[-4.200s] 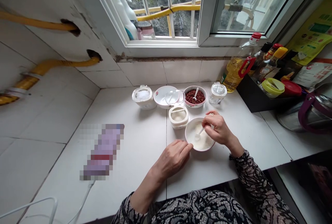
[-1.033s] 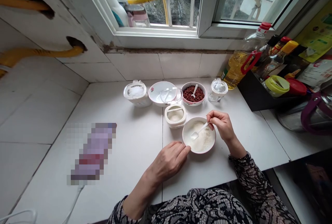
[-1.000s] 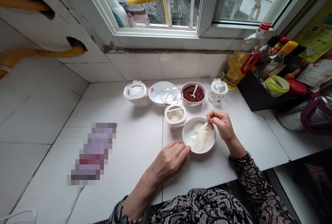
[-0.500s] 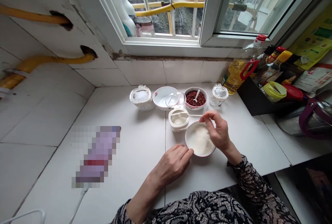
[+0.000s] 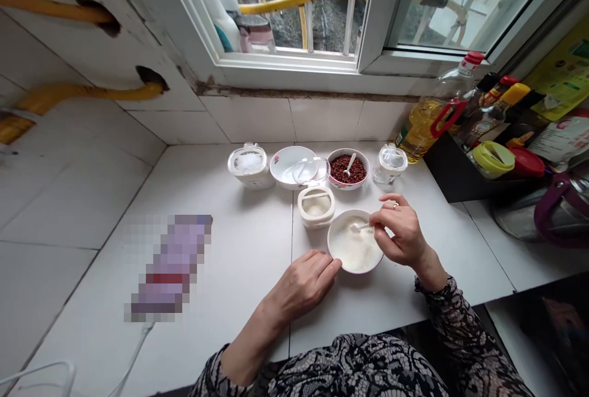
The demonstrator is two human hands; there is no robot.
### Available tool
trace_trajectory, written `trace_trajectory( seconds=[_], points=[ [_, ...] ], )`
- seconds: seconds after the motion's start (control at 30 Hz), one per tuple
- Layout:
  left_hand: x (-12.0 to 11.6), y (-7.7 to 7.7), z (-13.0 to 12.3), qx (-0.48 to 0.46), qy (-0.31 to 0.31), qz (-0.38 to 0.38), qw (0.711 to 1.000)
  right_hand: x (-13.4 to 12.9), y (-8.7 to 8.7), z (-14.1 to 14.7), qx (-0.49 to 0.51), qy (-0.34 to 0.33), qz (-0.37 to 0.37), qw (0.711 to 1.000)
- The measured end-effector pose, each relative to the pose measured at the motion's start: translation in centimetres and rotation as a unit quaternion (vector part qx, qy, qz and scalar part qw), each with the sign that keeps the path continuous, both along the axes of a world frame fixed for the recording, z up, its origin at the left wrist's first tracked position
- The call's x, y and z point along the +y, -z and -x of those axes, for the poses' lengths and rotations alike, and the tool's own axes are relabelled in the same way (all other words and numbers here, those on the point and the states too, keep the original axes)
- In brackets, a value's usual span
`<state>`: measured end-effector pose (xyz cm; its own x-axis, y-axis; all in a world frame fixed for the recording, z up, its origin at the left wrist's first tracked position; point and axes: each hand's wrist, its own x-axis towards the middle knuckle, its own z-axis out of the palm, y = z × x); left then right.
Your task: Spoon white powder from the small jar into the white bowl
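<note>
In my right hand (image 5: 399, 230), closed in a pinch, is a small white spoon (image 5: 361, 226). Its head is over the white powdery or grainy contents of a bowl (image 5: 332, 257). My left hand (image 5: 307, 279) has its fingers closed at the bowl's near left rim, with the index finger and thumb touching it. Just behind the bowl stands a small white jar (image 5: 316, 220) with its clear lid (image 5: 311, 171) flipped up. A bar crosses its mouth, and pale contents show inside.
Along the wall stand a lidded jar of white grains (image 5: 249, 170), a white dish (image 5: 283, 170), a bowl of dark red beans or grains (image 5: 343, 171) with a white spoon, and a clear jar (image 5: 390, 165). An oil bottle (image 5: 421, 118) and black condiment box (image 5: 448, 170) are at right.
My right hand has moved right and slightly down, bringing the spoon from over the small jar to over the bowl. My left hand stays at the bowl's rim.
</note>
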<state>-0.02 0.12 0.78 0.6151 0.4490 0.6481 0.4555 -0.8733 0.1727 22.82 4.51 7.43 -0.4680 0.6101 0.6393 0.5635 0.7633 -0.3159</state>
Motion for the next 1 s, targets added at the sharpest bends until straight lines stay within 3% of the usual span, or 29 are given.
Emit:
trace_trajectory(
  seconds=[0.17, 0.33, 0.5, 0.63, 0.9, 1.0],
  points=[
    [0.0, 0.1, 0.1, 0.0, 0.004, 0.01, 1.0, 0.1, 1.4, 0.2, -0.017, -0.045, 0.065, 0.997],
    [0.0, 0.3, 0.3, -0.003, 0.01, 0.023, 1.0, 0.3, 2.6, 0.4, 0.062, -0.002, 0.15, 0.987],
    [0.0, 0.3, 0.3, -0.003, 0.013, 0.024, 1.0, 0.1, 2.8, 0.2, 0.154, 0.078, 0.281, 0.944],
    [0.0, 0.1, 0.3, -0.001, 0.012, 0.022, 1.0, 0.1, 2.8, 0.3, 0.222, 0.079, 0.348, 0.908],
    [0.0, 0.3, 0.3, 0.001, 0.012, 0.015, 1.0, 0.4, 2.7, 0.7, 0.313, 0.064, 0.414, 0.852],
    [0.0, 0.2, 0.2, 0.003, 0.005, 0.011, 1.0, 0.5, 2.3, 0.9, 0.337, 0.06, 0.397, 0.852]
  ],
)
